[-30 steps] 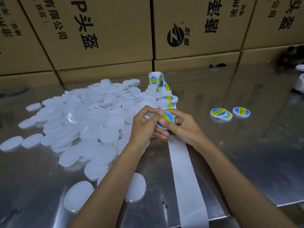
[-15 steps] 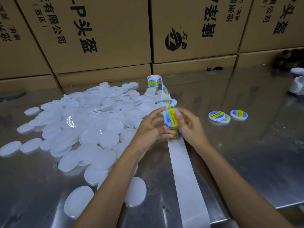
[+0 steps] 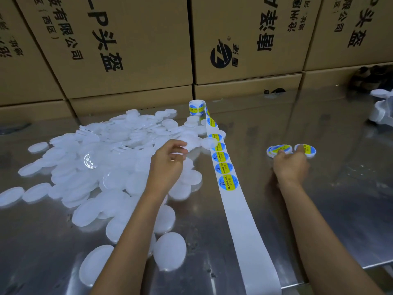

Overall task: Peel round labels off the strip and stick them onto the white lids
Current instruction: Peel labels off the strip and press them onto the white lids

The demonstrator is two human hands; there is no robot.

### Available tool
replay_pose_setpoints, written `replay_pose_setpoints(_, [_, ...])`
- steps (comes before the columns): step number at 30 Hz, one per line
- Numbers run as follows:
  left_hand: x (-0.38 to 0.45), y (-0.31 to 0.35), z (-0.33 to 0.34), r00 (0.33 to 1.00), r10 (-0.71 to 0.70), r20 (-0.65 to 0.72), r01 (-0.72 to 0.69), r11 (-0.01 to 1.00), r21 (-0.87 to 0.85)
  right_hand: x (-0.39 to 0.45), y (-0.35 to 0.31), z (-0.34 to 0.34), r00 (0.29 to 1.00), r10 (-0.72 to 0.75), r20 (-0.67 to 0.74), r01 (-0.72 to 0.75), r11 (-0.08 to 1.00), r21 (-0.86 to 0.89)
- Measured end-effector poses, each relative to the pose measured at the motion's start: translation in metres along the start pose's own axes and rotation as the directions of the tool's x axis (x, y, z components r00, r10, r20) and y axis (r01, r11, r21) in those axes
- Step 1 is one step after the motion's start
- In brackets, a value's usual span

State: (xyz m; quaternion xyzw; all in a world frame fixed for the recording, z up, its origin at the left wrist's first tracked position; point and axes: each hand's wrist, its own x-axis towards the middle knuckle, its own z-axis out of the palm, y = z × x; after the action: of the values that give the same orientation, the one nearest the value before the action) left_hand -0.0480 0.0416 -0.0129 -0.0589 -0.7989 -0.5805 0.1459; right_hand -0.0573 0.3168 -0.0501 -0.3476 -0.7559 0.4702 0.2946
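Observation:
The label strip (image 3: 223,169) runs from a small roll (image 3: 196,107) down the metal table toward me, with several blue-and-yellow round labels on its far half and bare white backing (image 3: 248,235) nearer me. A heap of white lids (image 3: 110,150) lies to its left. My left hand (image 3: 168,165) is at the heap's right edge, thumb and fingers pinching a blurred white lid (image 3: 192,145). My right hand (image 3: 291,167) reaches to the right of the strip, its spread fingertips touching the labelled lids (image 3: 276,149) lying there.
Stacked cardboard boxes (image 3: 131,60) wall off the back of the shiny metal table (image 3: 329,209). White plastic items (image 3: 382,107) and a dark object (image 3: 370,77) sit at the far right. The table's front edge (image 3: 319,282) runs at lower right.
Both hands were together over the strip with a labelled lid. Now they have parted: the right moved right to the labelled lids, the left moved left to the white heap.

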Motion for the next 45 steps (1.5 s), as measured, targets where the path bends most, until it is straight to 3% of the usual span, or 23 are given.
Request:
replay_pose_setpoints(2, [-0.001, -0.003, -0.004, 0.986, 0.028, 0.165, -0.062, 0.976, 0.211, -0.004, -0.003, -0.001, 1.0, -0.007, -0.003, 0.007, 1.0, -0.014])
replay_pose_setpoints(4, [-0.003, -0.008, -0.005, 0.933, -0.04, 0.359, -0.105, 0.92, 0.377, -0.008, -0.006, -0.001, 0.999, -0.038, -0.004, 0.038, 0.999, 0.02])
replay_pose_setpoints(6, [-0.005, -0.014, -0.002, 0.894, -0.083, 0.44, -0.165, 0.853, 0.496, -0.011, -0.009, 0.0, 0.989, -0.141, 0.04, 0.139, 0.989, 0.048])
replay_pose_setpoints(8, [-0.006, -0.017, 0.002, 0.895, -0.065, 0.441, -0.204, 0.82, 0.535, -0.017, -0.012, 0.003, 0.947, -0.267, 0.178, 0.25, 0.962, 0.113])
replay_pose_setpoints(12, [-0.005, -0.017, 0.004, 0.919, -0.013, 0.395, -0.228, 0.799, 0.557, -0.035, -0.018, 0.012, 0.739, -0.445, 0.505, 0.37, 0.896, 0.246])
replay_pose_setpoints(17, [-0.006, -0.013, 0.005, 0.956, 0.093, 0.279, -0.225, 0.843, 0.489, -0.044, -0.016, 0.017, 0.512, -0.448, 0.733, 0.442, 0.869, 0.222])
replay_pose_setpoints(22, [-0.009, -0.009, 0.008, 0.987, 0.082, 0.137, -0.127, 0.922, 0.366, -0.045, -0.014, 0.016, 0.384, -0.411, 0.827, 0.629, 0.772, 0.092])
replay_pose_setpoints(27, [-0.011, -0.005, 0.019, 0.986, -0.071, 0.152, 0.069, 0.997, 0.018, -0.058, -0.013, 0.025, 0.43, -0.48, 0.765, 0.718, 0.696, 0.033])
replay_pose_setpoints(31, [-0.011, 0.0, 0.027, 0.938, -0.171, 0.301, 0.256, 0.928, -0.272, -0.064, -0.014, 0.028, 0.454, -0.528, 0.718, 0.737, 0.676, 0.032])
replay_pose_setpoints(35, [-0.011, -0.002, 0.029, 0.882, -0.252, 0.398, 0.401, 0.846, -0.352, -0.067, -0.018, 0.027, 0.432, -0.581, 0.689, 0.751, 0.655, 0.081])
replay_pose_setpoints(37, [-0.01, -0.004, 0.028, 0.877, -0.259, 0.404, 0.414, 0.833, -0.367, -0.067, -0.021, 0.025, 0.433, -0.581, 0.69, 0.707, 0.693, 0.141])
replay_pose_setpoints(39, [-0.01, -0.005, 0.03, 0.881, -0.26, 0.394, 0.407, 0.843, -0.353, -0.064, -0.021, 0.019, 0.394, -0.54, 0.744, 0.611, 0.758, 0.227])
replay_pose_setpoints(42, [-0.009, -0.006, 0.031, 0.88, -0.28, 0.384, 0.415, 0.846, -0.336, -0.065, -0.012, 0.014, 0.325, -0.521, 0.789, 0.64, 0.736, 0.223])
replay_pose_setpoints(45, [-0.008, -0.006, 0.031, 0.87, -0.309, 0.384, 0.446, 0.825, -0.347, -0.068, -0.01, 0.013, 0.368, -0.513, 0.776, 0.618, 0.758, 0.208])
